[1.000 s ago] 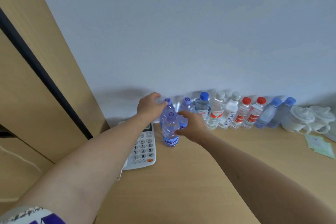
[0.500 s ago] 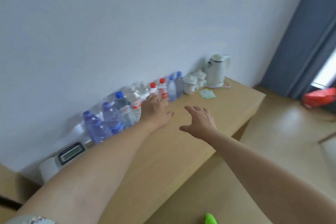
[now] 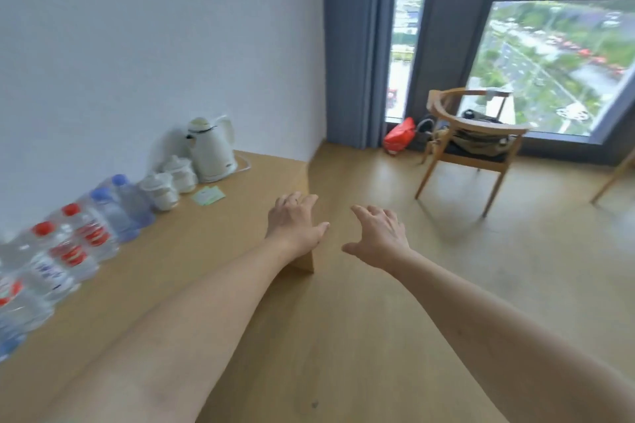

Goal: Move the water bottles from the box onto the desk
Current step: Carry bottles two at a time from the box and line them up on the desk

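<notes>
Several water bottles [image 3: 86,237] with red and blue caps stand in a row on the wooden desk [image 3: 192,251], against the white wall at the left. My left hand [image 3: 295,223] hovers over the desk's right end, fingers spread and holding nothing. My right hand [image 3: 376,233] is out past the desk's edge, above the floor, also spread and empty. The box is not in view.
A white kettle [image 3: 211,151], two white lidded cups [image 3: 170,182] and a green card [image 3: 208,196] sit at the desk's far end. A wooden chair [image 3: 470,148] stands on the floor by the window, with a red bag [image 3: 400,134] beside it.
Both hands have let go of the bottles at the left end of the row and swung right, empty. My view has turned right toward the window.
</notes>
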